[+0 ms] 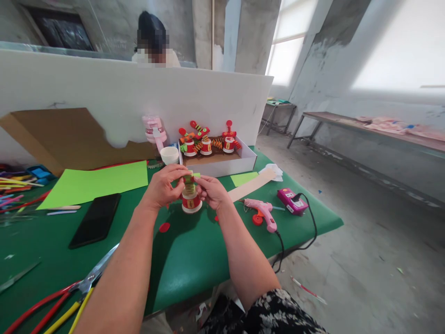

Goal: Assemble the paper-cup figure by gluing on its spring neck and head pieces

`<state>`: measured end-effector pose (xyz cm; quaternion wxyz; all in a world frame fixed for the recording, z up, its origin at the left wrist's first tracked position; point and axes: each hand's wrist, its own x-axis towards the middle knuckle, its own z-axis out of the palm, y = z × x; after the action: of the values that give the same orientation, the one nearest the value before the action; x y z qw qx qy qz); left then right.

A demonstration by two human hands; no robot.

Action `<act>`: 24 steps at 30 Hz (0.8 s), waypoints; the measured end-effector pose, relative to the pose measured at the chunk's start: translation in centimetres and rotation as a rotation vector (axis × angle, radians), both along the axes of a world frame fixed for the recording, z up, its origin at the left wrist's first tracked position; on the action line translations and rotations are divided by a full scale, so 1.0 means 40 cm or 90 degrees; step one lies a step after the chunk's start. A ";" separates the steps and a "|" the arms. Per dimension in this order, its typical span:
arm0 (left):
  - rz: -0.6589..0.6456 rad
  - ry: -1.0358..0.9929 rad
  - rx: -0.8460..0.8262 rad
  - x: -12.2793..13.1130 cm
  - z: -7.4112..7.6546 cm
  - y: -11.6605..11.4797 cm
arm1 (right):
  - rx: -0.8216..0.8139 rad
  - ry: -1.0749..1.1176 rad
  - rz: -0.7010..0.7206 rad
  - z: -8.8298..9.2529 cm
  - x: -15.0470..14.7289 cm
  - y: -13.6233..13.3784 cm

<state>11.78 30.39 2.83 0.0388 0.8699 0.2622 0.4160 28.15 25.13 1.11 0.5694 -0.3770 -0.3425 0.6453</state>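
A small paper-cup craft (192, 205), red with a gold label and white rims, is between my hands above the table. A folded green paper spring (189, 188) rises from it to a red and green paper piece at the top. My left hand (166, 185) pinches that upper part from the left, thumb and fingers closed. From the right, my right hand (212, 191) pinches the end of the green paper (197, 176) at the top. My fingers partly hide the upper part. A red paper disc (164, 228) lies on the table nearby.
A white box tray (222, 168) with similar crafts stands behind. Right are a pink glue gun (264, 211) and a purple power box (292, 200) with cords. Left lie a phone (95, 220), green paper (97, 185) and large scissors (81, 285). A person (155, 41) sits beyond the white partition.
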 end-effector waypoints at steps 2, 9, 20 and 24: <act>-0.002 0.005 -0.003 0.003 0.000 0.000 | 0.000 0.008 -0.007 -0.001 -0.001 0.002; -0.014 0.008 0.024 0.014 -0.004 -0.002 | -0.013 0.046 -0.020 0.001 -0.001 0.004; -0.004 0.015 0.001 0.019 -0.005 -0.006 | -0.014 0.061 -0.027 -0.002 -0.002 0.005; -0.008 0.015 0.019 0.020 -0.006 -0.004 | -0.017 0.060 -0.024 -0.005 -0.002 0.006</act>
<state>12.57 30.22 2.58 0.0253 0.8770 0.2509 0.4090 28.09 25.37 0.92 0.5918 -0.3604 -0.2993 0.6559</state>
